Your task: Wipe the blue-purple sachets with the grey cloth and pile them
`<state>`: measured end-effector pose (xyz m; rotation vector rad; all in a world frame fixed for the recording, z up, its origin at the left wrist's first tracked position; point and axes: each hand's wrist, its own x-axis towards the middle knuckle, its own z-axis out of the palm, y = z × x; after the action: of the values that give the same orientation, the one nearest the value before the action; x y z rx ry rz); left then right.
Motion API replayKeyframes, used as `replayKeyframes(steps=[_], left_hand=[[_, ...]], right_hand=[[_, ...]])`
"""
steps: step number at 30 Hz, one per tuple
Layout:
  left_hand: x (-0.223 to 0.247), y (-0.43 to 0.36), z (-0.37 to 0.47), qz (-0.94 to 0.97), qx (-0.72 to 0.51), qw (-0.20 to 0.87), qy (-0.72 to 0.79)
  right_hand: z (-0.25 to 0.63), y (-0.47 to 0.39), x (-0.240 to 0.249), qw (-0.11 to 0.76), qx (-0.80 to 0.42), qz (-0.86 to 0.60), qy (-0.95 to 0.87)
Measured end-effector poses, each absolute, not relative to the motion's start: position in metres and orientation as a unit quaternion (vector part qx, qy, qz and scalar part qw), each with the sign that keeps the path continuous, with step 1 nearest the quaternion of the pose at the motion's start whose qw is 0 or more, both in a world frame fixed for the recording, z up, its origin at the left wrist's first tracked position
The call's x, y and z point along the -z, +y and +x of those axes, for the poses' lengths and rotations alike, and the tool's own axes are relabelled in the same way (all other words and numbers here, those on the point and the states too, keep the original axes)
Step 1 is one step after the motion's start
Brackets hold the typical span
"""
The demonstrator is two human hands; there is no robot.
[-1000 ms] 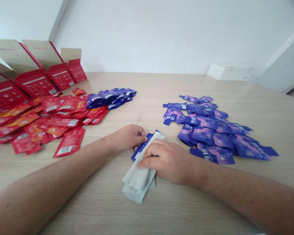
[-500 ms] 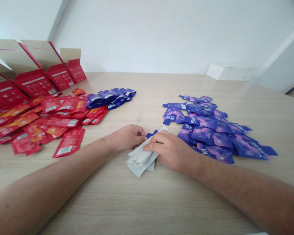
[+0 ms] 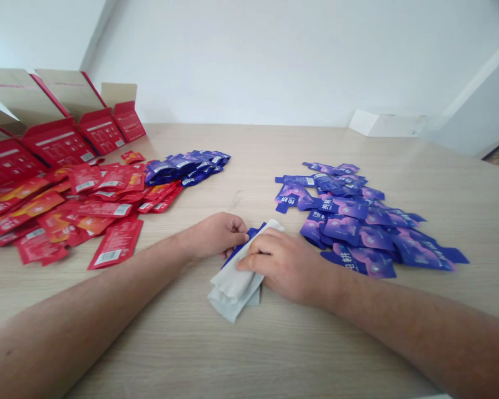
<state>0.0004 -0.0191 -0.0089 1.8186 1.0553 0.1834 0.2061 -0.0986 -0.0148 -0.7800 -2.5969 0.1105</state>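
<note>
Right hand point(image 3: 289, 269): while its grip is closed on a folded cloth point(image 3: 230, 285), the cloth overlies a blue packet point(image 3: 254, 230) on the counter point(image 3: 249, 354).
Left hand point(image 3: 218, 237): grip pinched at the packet's edge, probably steadying it.
Open room: between red packets point(image 3: 117, 239) and purple packets point(image 3: 343, 227), and toward the person.

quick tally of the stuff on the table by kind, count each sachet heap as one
red boxes: 4
white box: 1
red sachet heap, strays included: 1
purple sachet heaps: 2
folded cloth: 1
purple sachet partly under the cloth: 1
total: 10
</note>
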Motion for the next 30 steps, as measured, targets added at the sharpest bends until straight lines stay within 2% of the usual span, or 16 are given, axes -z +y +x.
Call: replayKeyframes(steps=[7,13,18,24,30], left_hand=[[0.0091,-0.0184,0.0009,0.761,-0.085,0.469,0.440],[0.0105,-0.0180,0.0007,0.743,-0.076,0.506,0.431],[0.0113,-0.0170,0.0010,0.765,-0.083,0.467,0.436],[0.0102,-0.0178,0.0014,0.744,-0.070,0.503,0.434],[0.0125,-0.0166,0.0005,0.769,-0.084,0.460,0.437]], right_hand=[[0.2092,-0.0959,0.0169,0.226,-0.044,-0.332,-0.915],[0.2060,-0.1001,0.0170,0.216,-0.040,-0.253,-0.942],[0.2102,-0.0949,0.0167,0.230,-0.043,-0.328,-0.915],[0.2079,-0.0990,0.0143,0.211,-0.042,-0.274,-0.937],[0.2119,-0.0942,0.0162,0.228,-0.051,-0.334,-0.913]])
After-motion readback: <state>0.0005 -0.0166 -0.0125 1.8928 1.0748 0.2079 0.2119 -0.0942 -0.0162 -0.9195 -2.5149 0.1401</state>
